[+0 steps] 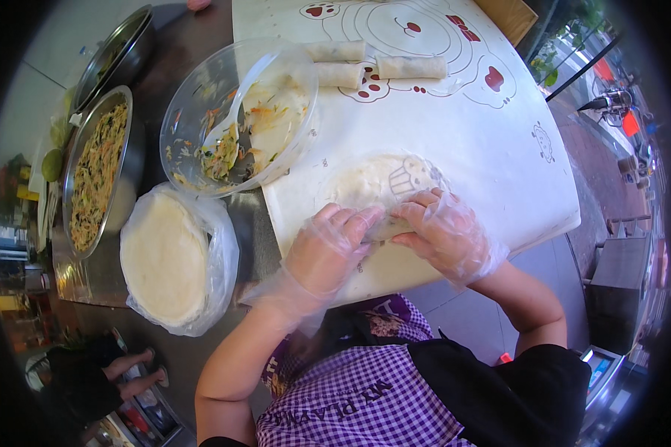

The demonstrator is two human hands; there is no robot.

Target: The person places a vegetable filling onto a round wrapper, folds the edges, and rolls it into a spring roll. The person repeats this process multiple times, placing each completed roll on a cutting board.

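Both hands wear clear plastic gloves. My left hand and my right hand pinch the near edge of a thin round wrapper, partly rolled over a filling between them. The wrapper lies on a white printed mat. Beyond it, finished rolls rest on the mat. A clear plastic bowl with a white spoon and some shredded vegetable filling overlaps the mat's left edge. To the left, a stack of round wrappers sits in a plastic bag.
A steel bowl of mixed shredded filling stands at the left of the dark table, with another steel bowl behind it. A wooden box is at the far right. Another person is at the lower left.
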